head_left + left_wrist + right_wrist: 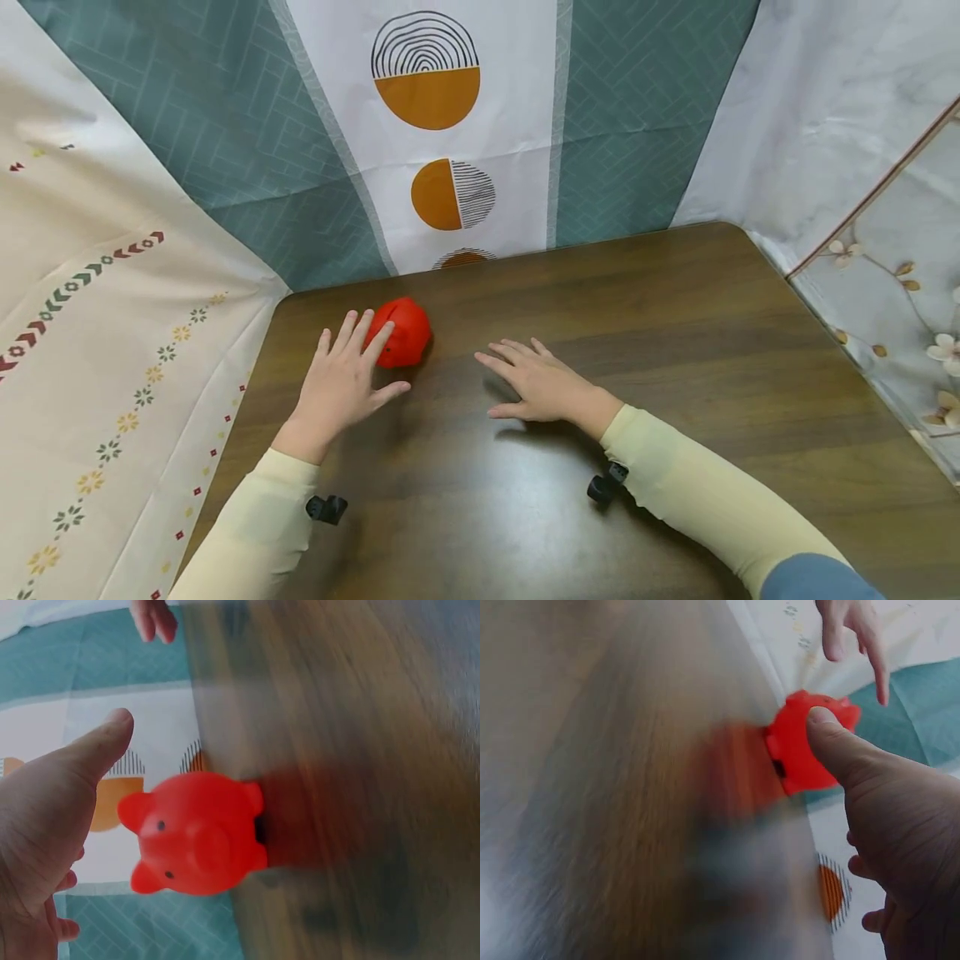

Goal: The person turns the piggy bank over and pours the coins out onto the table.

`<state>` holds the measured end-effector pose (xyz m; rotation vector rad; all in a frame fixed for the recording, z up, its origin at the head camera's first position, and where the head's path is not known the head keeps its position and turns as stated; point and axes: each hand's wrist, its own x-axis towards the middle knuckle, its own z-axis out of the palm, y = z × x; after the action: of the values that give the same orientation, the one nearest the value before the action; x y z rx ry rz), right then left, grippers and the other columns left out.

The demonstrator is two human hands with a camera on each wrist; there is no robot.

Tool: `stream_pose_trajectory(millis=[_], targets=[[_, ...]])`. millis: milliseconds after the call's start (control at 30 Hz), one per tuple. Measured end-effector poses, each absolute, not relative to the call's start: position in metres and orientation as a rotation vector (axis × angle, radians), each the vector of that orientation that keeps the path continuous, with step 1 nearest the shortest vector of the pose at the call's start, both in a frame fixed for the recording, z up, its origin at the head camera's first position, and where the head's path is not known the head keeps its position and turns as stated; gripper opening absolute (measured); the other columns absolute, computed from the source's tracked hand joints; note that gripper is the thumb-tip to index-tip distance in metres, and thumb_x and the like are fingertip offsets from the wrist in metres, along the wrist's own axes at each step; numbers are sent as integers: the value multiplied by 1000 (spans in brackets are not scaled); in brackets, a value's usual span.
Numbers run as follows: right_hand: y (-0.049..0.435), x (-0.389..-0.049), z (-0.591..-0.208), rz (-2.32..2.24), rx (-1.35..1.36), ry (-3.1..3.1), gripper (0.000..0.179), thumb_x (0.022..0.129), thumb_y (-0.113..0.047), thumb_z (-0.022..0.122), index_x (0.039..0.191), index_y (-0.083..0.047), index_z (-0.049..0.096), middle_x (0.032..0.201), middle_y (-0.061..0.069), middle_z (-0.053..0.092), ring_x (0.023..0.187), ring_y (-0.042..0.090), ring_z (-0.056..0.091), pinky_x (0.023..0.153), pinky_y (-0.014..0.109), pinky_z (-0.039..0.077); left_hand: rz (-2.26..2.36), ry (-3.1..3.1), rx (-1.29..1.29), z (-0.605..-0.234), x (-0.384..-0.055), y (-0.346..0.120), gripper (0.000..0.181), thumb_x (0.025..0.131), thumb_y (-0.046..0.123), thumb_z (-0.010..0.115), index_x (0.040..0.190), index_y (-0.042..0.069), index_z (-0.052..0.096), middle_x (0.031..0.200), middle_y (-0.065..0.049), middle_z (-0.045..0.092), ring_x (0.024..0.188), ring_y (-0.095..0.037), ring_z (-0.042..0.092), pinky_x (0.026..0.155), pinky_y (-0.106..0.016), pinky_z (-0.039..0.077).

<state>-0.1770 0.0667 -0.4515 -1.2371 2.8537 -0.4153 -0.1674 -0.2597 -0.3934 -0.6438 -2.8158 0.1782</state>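
- Pig figurine (411,337), red, stands upright on the far left part of the wood-grain table (645,350), near the back edge; its face is turned toward the left wrist camera.
- Left hand (337,387): fingers and thumb spread apart, nothing held. Fingertips overlap the figurine in the head view; the left wrist view shows a gap at the thumb (112,742). Contact by the other fingers: cannot tell.
- Right hand (542,385): fingers spread, nothing held, above the tabletop with its shadow below; well apart from the figurine.
- Risk 1: nudge. If the left fingers swept sideways at their present closeness, they could knock the figurine askew.
- Risk 2: slide. The tabletop gives a strong reflection and looks smooth; a one-sided push would likely shift the figurine toward the teal-and-white cloth (637,125) behind the edge.
- Risk 3: slip. The body appears rounded and smooth; a fingertip-only pinch might roll off it. Support from both sides would probably be steadier.
- Risk 4: uneven timing. The right hand has farther to go, so the left could load the figurine alone and tip it onto its short legs' edge.
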Motion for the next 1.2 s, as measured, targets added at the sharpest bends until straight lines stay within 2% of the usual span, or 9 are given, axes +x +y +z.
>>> stream_pose_trajectory(millis=[267, 467, 700, 900, 1067, 1200], targets=[[24, -197, -456, -442, -1282, 2809, 88, 86, -71, 46, 155, -28, 14, 155, 6, 28, 143, 24, 23, 110, 61, 21, 176, -2867, -615, -405, -185, -280, 99, 75, 68, 65, 151, 13, 32, 154, -20, 25, 141, -41, 21, 106, -66, 23], [-1, -218, -455, -503, -1255, 2848, 89, 85, -72, 47, 155, -29, 13, 156, 5, 26, 143, 21, 22, 112, 57, 20, 130, -2892, -619, -408, -199, -284, 101, 74, 66, 68, 151, 12, 31, 153, -20, 27, 140, -42, 23, 105, -66, 25], [-24, -241, -444, -551, -1261, 2898, 86, 86, -67, 51, 154, -27, 19, 156, 5, 26, 142, 20, 24, 112, 54, 23, 102, -2903, -636, -414, -219, -283, 101, 74, 64, 70, 150, 11, 31, 152, -21, 28, 138, -41, 26, 103, -68, 27], [-42, -252, -437, -575, -1239, 2911, 81, 87, -62, 54, 153, -24, 25, 155, 4, 29, 140, 20, 27, 111, 53, 27, 45, -2919, -638, -422, -229, -282, 101, 75, 66, 67, 150, 8, 31, 149, -19, 36, 135, -40, 32, 100, -69, 29], [-55, -255, -436, -557, -1223, 2888, 77, 89, -59, 53, 153, -25, 25, 157, 1, 24, 141, 19, 24, 112, 51, 26, -8, -2888, -663, -427, -227, -282, 98, 75, 61, 71, 148, 7, 34, 146, -17, 41, 132, -40, 36, 99, -69, 30], [-62, -257, -439, -559, -1220, 2864, 76, 91, -60, 48, 154, -28, 20, 160, 0, 15, 144, 20, 17, 113, 53, 24, -53, -2832, -713, -432, -225, -278, 97, 73, 53, 77, 146, 2, 36, 144, -19, 43, 130, -38, 40, 99, -67, 33]])
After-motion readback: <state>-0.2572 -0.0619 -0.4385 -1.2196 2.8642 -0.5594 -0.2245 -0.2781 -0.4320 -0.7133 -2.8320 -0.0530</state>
